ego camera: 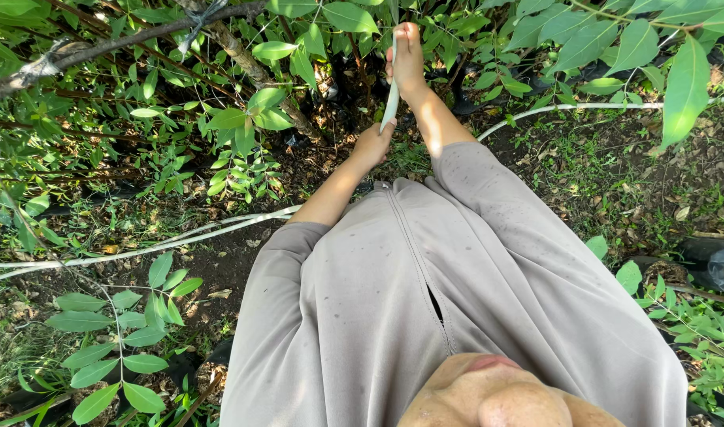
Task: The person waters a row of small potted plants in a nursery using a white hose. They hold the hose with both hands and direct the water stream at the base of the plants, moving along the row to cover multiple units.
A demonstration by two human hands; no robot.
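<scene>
Nearest my lens is the grey zip-front top (457, 316), then leafy branches (243, 134) over soil crossed by a thin white hose (141, 249). My right hand (407, 59) grips the top of a pale green strip (390, 99), my left hand (374, 145) pinching its lower end. It looks light and bendy, best held at both ends; I see no packages or labels.

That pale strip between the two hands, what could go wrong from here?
The pale strip is held taut between the right hand above and the left hand below; it might slip or tear. Leafy branches crowd close and could snag it. The white hose on the ground is a possible trip hazard.
</scene>
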